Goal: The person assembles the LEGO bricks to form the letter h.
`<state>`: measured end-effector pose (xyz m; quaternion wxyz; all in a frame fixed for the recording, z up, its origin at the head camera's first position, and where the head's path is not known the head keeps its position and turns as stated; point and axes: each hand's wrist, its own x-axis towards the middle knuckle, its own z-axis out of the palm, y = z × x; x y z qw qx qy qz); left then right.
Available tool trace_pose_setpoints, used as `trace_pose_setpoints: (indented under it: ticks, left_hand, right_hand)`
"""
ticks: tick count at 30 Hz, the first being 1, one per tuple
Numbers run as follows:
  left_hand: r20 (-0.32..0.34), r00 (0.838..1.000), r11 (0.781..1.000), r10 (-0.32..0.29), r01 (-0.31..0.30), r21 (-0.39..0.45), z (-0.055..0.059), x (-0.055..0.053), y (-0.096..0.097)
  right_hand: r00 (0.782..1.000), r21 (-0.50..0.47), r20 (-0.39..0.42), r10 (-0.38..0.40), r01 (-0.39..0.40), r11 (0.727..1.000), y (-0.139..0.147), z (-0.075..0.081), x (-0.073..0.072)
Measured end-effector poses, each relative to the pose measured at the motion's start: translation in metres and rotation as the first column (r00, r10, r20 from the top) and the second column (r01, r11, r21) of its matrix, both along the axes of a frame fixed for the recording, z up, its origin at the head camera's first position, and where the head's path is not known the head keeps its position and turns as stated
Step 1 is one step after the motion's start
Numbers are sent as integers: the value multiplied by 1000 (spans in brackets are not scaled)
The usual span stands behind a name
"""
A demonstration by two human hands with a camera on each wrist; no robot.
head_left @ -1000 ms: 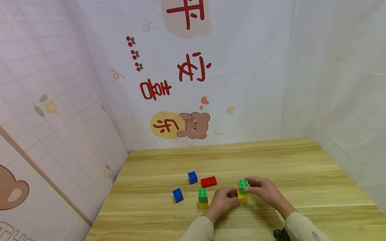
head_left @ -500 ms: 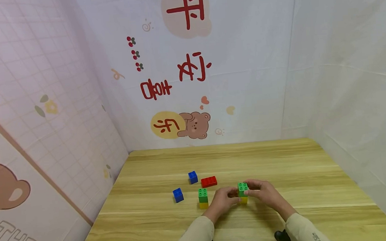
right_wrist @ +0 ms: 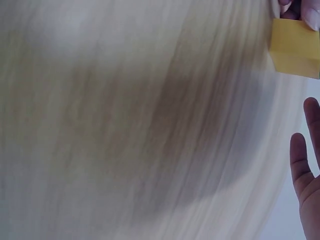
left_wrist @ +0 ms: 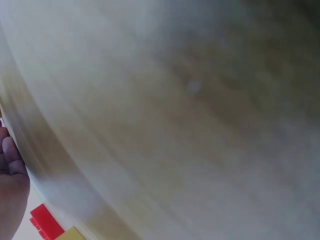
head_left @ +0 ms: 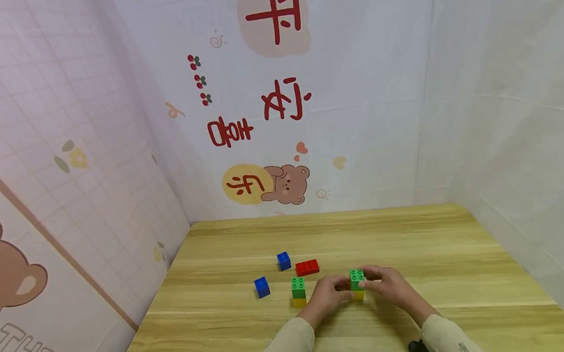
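Observation:
A green toy brick sits directly above a yellow brick, lined up with it as a small tower. The left hand pinches the yellow brick from the left. From the other side, the thumb and fingers of the right hand hold the green one. In the right wrist view the yellow brick shows its plain side, with left fingertips at it, while other fingers of the right hand stay extended. The left wrist view catches only part of the left hand.
Left of the hands stands another tower, a green brick on a yellow one. Behind it lie a long red brick and two blue bricks, one farther back, one nearer. Fabric walls border the wooden table.
The green brick in the right hand has come down and slightly left onto the yellow brick, which now shows less of its top. The left hand keeps its place.

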<state>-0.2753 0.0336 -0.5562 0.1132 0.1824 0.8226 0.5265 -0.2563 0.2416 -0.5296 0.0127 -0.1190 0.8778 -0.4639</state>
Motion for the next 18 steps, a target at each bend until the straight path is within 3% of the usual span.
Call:
trace_pose_setpoints:
  ticks: [8, 18]
  left_hand:
    - [-4, 1000, 1000, -3, 3, -11, 2, 0, 0]
    - [-3, 1000, 1000, 12, -12, -22, 1, -1, 0]
  right_hand:
    - [997, 46, -77, 18, -15, 999, 5, -8, -2]
    - [999, 10, -54, -7, 7, 1000, 4, -12, -2]
